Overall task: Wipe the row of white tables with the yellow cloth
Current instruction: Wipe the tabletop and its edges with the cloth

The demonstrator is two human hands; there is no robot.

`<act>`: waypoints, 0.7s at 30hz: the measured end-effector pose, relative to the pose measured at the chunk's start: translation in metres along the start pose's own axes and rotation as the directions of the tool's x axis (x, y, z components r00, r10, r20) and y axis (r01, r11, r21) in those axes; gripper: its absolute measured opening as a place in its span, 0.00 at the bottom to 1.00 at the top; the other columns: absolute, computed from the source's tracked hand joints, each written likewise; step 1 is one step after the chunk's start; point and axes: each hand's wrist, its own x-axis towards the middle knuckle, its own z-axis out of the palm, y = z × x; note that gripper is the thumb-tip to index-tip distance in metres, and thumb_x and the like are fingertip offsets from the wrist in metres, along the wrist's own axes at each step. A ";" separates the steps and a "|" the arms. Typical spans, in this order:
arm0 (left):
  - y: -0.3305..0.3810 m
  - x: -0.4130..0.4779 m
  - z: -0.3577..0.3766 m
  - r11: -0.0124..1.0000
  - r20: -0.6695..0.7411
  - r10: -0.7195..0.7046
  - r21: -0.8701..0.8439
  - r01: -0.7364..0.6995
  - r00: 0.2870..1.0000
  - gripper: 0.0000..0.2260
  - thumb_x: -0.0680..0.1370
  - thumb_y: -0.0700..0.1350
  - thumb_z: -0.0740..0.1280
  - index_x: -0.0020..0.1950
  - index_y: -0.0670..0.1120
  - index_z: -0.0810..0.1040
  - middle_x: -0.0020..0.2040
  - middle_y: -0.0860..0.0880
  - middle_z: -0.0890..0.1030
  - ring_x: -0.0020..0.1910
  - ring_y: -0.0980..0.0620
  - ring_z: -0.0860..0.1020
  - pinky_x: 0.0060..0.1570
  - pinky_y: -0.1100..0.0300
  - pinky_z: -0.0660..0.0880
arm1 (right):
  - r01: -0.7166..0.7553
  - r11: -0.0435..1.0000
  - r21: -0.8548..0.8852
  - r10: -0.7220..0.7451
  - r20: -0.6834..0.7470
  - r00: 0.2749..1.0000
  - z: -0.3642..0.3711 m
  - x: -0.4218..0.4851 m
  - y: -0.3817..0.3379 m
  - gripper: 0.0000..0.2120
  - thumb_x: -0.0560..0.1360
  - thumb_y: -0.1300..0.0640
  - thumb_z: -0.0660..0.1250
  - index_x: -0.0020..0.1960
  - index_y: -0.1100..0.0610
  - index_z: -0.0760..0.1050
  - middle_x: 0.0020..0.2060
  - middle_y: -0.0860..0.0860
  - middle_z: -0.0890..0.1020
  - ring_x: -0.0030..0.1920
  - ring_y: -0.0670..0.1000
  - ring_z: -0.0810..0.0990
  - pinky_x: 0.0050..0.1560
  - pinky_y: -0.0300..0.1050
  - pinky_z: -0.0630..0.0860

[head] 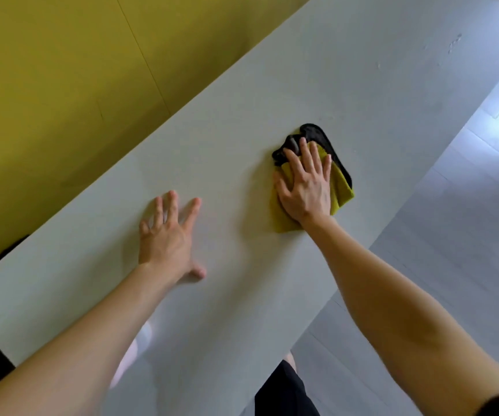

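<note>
On the white table [272, 85], toward its near-right edge, lies the yellow cloth [343, 192], crumpled into a loose fold with a black side and black trim showing at its far end. The right hand [306, 187] rests flat on top of the cloth, palm down, its fingers [308, 157] straight and spread apart, the tips reaching onto the black part; the thumb lies out to the left, at the cloth's edge. The cloth sticks out from under the palm on the right and at the wrist side. The left hand [167, 238] is well apart from the cloth, further left on the same table, palm down on the bare surface with its fingers [171, 205] straight and fanned wide and the thumb stretched out toward the near edge. Both forearms are bare. Behind the table's far edge stands a yellow wall [62, 85]; to the right is a pale grey floor [452, 235]. Black clothing [284, 391] shows at the bottom of the view
</note>
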 end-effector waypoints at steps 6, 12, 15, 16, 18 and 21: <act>-0.001 -0.001 -0.002 0.999 -0.005 0.002 -0.041 -0.002 1.000 0.72 0.62 0.71 0.83 0.87 0.60 0.33 0.88 0.43 0.34 0.88 0.37 0.39 0.82 0.35 0.58 | 0.233 0.965 0.118 -0.250 0.153 0.956 0.018 -0.154 -0.109 0.30 0.84 0.41 0.63 0.84 0.47 0.68 0.88 0.54 0.54 0.88 0.59 0.46 0.84 0.73 0.47; -0.001 -0.003 0.000 1.000 -0.020 0.001 -0.026 -0.002 1.000 0.72 0.63 0.72 0.82 0.86 0.60 0.31 0.88 0.43 0.34 0.88 0.38 0.39 0.83 0.36 0.57 | 0.345 0.931 0.120 -0.356 0.085 0.931 0.004 -0.095 0.001 0.29 0.79 0.50 0.68 0.80 0.50 0.74 0.85 0.56 0.64 0.87 0.60 0.58 0.84 0.70 0.52; 0.000 -0.002 0.002 1.000 -0.026 -0.008 -0.020 0.008 1.000 0.71 0.64 0.71 0.82 0.86 0.59 0.29 0.88 0.42 0.33 0.88 0.37 0.38 0.83 0.34 0.57 | -0.035 0.999 0.015 0.035 0.008 0.999 -0.019 -0.040 0.052 0.28 0.82 0.44 0.64 0.81 0.46 0.70 0.87 0.52 0.60 0.88 0.55 0.53 0.85 0.68 0.51; 0.000 -0.001 0.002 1.000 -0.027 -0.009 -0.019 0.009 1.000 0.71 0.64 0.71 0.82 0.86 0.59 0.29 0.88 0.42 0.33 0.88 0.37 0.38 0.83 0.34 0.57 | -0.097 0.995 0.017 0.098 -0.017 0.995 -0.020 -0.037 0.049 0.28 0.83 0.43 0.62 0.82 0.46 0.70 0.87 0.52 0.59 0.88 0.56 0.52 0.85 0.68 0.51; 0.001 -0.001 0.001 1.000 -0.022 -0.006 -0.029 0.005 1.000 0.72 0.64 0.70 0.83 0.86 0.59 0.30 0.88 0.42 0.33 0.88 0.36 0.38 0.82 0.32 0.57 | -0.132 0.991 0.029 0.133 -0.060 0.989 -0.012 -0.066 0.012 0.28 0.82 0.44 0.62 0.81 0.47 0.70 0.87 0.54 0.58 0.88 0.58 0.52 0.85 0.70 0.50; 0.001 0.000 0.001 0.999 -0.016 -0.022 -0.033 0.021 1.000 0.72 0.63 0.69 0.84 0.86 0.60 0.31 0.88 0.43 0.34 0.88 0.37 0.38 0.81 0.32 0.58 | 0.077 0.994 0.082 -0.081 0.041 0.996 0.009 -0.166 -0.074 0.29 0.81 0.46 0.66 0.82 0.49 0.71 0.88 0.56 0.56 0.88 0.61 0.48 0.84 0.71 0.49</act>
